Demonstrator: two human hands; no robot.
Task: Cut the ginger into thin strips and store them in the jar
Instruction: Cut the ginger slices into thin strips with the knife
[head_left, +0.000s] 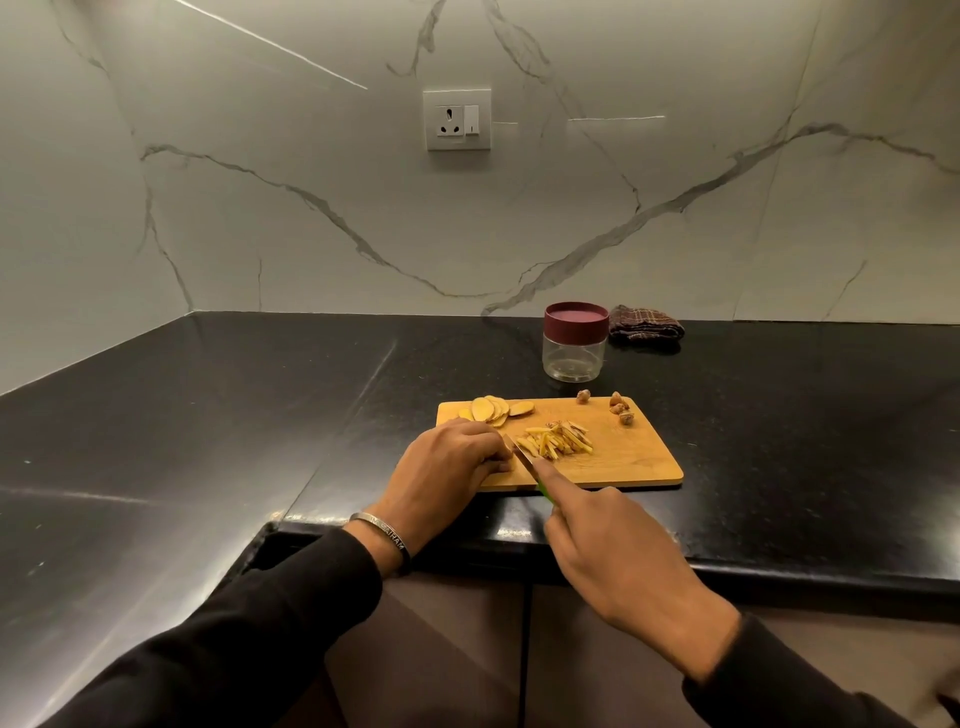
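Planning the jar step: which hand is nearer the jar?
Right. The right hand, gripping the knife, sits below the jar; the left hand lies farther left on the cutting board.

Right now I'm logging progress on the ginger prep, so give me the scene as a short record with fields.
left hand: holds ginger down on the wooden cutting board
right hand: grips the green-handled knife
ginger strips: piled mid-board
ginger slices: uncut, far left of board
ginger trimmings: far right corner
jar: behind board, maroon lid on, looks empty
checked cloth: right of jar
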